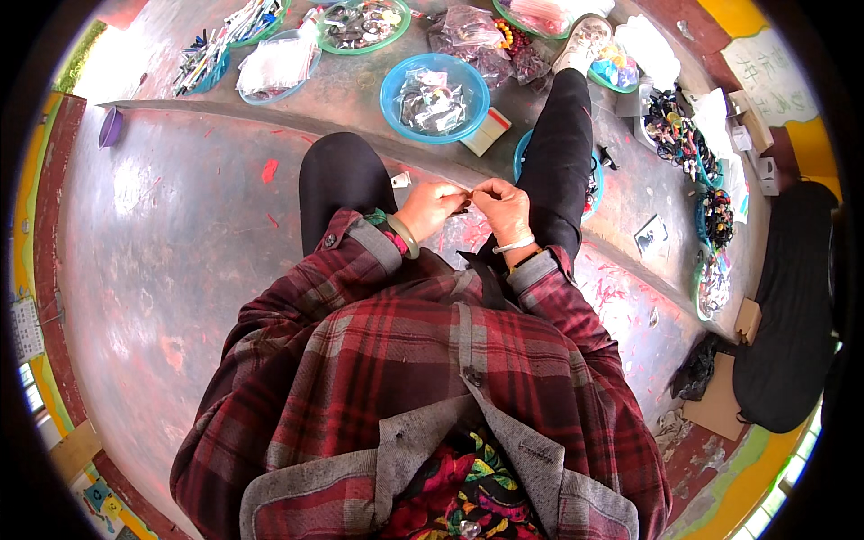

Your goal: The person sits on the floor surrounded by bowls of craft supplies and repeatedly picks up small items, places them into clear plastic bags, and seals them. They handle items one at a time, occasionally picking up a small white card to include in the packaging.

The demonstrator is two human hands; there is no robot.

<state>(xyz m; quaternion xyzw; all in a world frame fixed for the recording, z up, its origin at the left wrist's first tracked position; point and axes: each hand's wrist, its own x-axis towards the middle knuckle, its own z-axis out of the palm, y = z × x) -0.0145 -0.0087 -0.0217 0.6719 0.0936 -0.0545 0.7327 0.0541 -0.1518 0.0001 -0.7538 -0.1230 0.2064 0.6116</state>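
Above my lap, my left hand and my right hand meet with their fingertips pinched together. A small dark thing shows just under the pinched fingers, too tiny to name. Beyond them stands a blue basin holding several clear packets with dark and silvery contents. A cream and red box leans by its right side. Partly hidden behind my right leg is another blue basin with small dark items in it.
Further off are a green-rimmed basin, a tray of white plastic bags and a basket of pens. Cords and bagged goods line the right. A low step crosses the floor; a purple cup sits left.
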